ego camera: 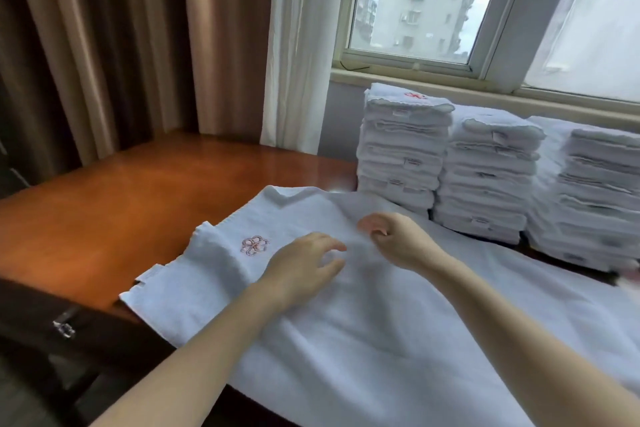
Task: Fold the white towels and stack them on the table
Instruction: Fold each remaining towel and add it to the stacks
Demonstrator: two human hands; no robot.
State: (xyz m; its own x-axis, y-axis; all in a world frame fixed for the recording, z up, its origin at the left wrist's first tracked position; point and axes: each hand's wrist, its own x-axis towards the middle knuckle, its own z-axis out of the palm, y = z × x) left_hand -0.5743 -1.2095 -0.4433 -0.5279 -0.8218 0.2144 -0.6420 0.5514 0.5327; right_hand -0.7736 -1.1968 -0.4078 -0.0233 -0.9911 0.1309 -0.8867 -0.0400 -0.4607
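A large white towel (pixel 398 322) with a pink embroidered flower (pixel 254 245) lies spread over the wooden table (pixel 121 204). My left hand (pixel 304 265) hovers over its middle with fingers loosely curved and holds nothing. My right hand (pixel 394 239) is just beside it, fingers curled, pinching a bit of the towel's cloth. Three stacks of folded white towels stand at the back by the window: a tall left stack (pixel 403 152), a middle stack (pixel 491 177) and a right stack (pixel 595 198).
Brown curtains (pixel 104 45) and a white sheer curtain (pixel 294 45) hang behind the table's left part. A window sill (pixel 450 83) runs behind the stacks. The table's front left edge has a dark drawer with a metal handle (pixel 64 324).
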